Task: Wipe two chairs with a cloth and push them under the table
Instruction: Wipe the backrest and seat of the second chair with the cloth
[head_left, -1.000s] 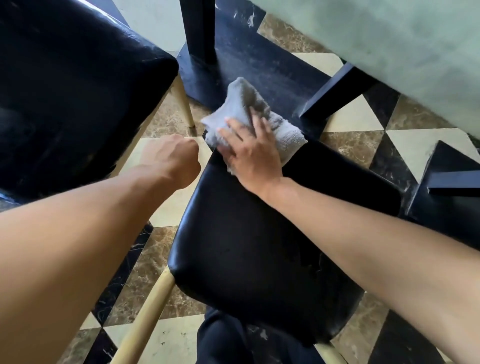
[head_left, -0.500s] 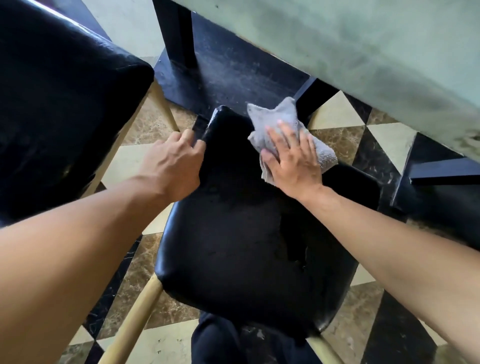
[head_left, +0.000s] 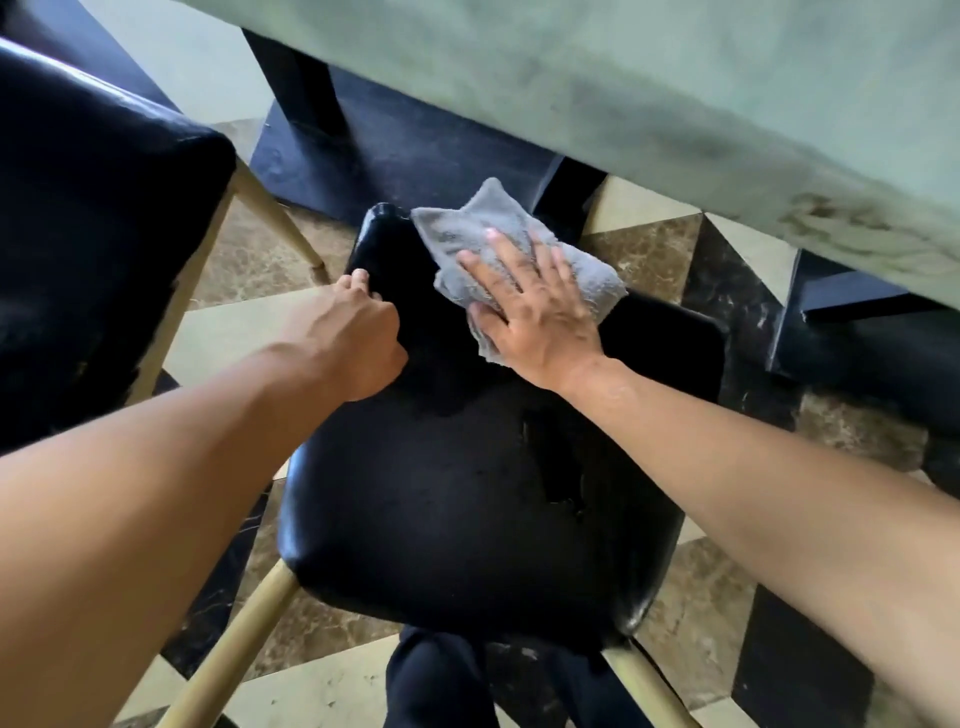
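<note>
A black padded chair (head_left: 457, 499) with pale wooden legs stands below me, its far edge near the table. A grey cloth (head_left: 483, 234) lies on the chair's far part. My right hand (head_left: 530, 306) presses flat on the cloth with straight, spread fingers. My left hand (head_left: 358, 332) grips the chair's left edge, fingers curled over the rim. A second black chair (head_left: 98, 234) stands at the left, apart from the first. The pale green table top (head_left: 649, 93) runs across the upper right.
The table's dark base and post (head_left: 374, 150) sit on the floor beyond the chair. Another dark base part (head_left: 857, 332) lies at the right. The floor (head_left: 691, 623) is patterned marble tile. My dark trouser leg (head_left: 436, 680) shows beneath the chair's near edge.
My left hand went from a loose fist beside the chair to gripping its left edge. My right hand slid the cloth across the chair's far part.
</note>
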